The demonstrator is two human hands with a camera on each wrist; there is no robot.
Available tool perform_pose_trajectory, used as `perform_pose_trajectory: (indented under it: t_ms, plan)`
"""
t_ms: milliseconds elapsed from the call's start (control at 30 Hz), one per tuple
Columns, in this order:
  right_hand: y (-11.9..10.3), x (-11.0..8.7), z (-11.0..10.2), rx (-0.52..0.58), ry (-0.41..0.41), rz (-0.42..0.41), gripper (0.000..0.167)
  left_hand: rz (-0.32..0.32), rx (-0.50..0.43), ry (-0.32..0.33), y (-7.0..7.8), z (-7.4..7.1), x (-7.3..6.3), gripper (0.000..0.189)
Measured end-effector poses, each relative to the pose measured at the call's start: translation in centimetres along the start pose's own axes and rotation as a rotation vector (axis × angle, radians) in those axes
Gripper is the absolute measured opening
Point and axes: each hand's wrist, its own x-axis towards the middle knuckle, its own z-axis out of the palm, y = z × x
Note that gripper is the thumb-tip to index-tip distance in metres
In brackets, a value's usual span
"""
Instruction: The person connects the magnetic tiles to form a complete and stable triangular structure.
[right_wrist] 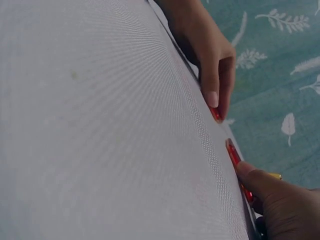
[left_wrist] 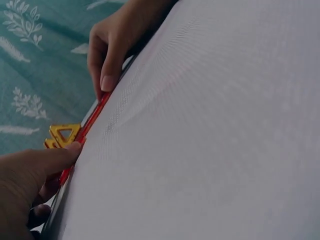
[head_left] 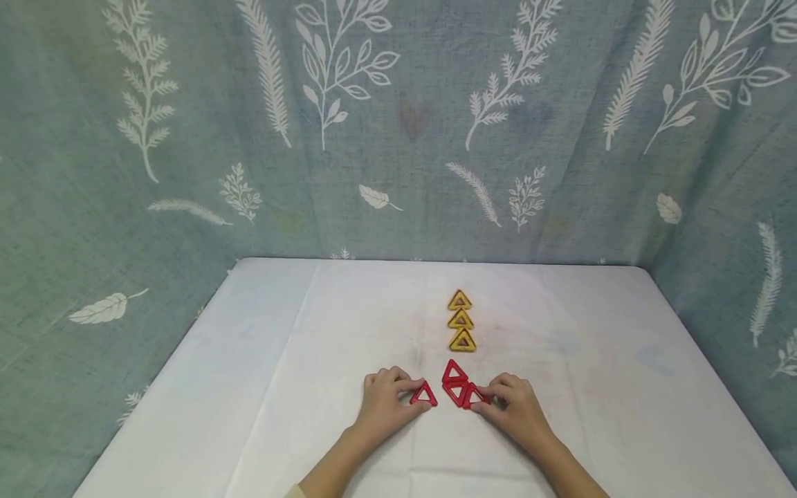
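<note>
My left hand (head_left: 386, 400) pinches a red triangular frame tile (head_left: 432, 398) between thumb and fingers, flat against the white table. To its right, my right hand (head_left: 515, 409) pinches another red triangle tile (head_left: 468, 397) by its right side. That tile touches a pair of red triangle tiles (head_left: 455, 381), which lie edge to edge. A narrow gap separates the left hand's tile from this group. Beyond them, three yellow triangle tiles (head_left: 463, 345) form a column, points facing away. From the wrist views the red tiles appear nearly edge-on, partly covered by fingers.
A white cloth covers the table (head_left: 336, 325), with faint creases. Behind and on both sides hangs a green-blue curtain (head_left: 398, 131) printed with white leaves, meeting the table's far edge.
</note>
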Motion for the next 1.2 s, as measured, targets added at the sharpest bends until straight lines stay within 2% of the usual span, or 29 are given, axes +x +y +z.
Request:
perform_pose_trajectory:
  t_ms: [167,500,700,967,1200]
  plan:
    - [-0.1,0.0,0.0,-0.02,0.011,-0.001,0.027,0.021,0.006,0.017,0.8,0.6,-0.3,0.042]
    - [-0.2,-0.2,-0.1,-0.06,0.015,0.015,0.027,0.109,0.055,0.126,2.0,2.1,-0.6,0.042]
    - [-0.4,0.0,0.0,-0.04,0.008,-0.011,0.028,0.113,0.072,0.147,1.8,2.4,-0.5,0.042]
    - [-0.7,0.2,-0.1,-0.066,0.0,0.002,0.029,0.136,0.048,0.165,2.0,2.3,-0.4,0.041]
    - [-0.3,0.3,-0.1,-0.037,0.015,-0.036,0.028,0.141,0.058,0.172,2.0,2.3,-0.4,0.039]
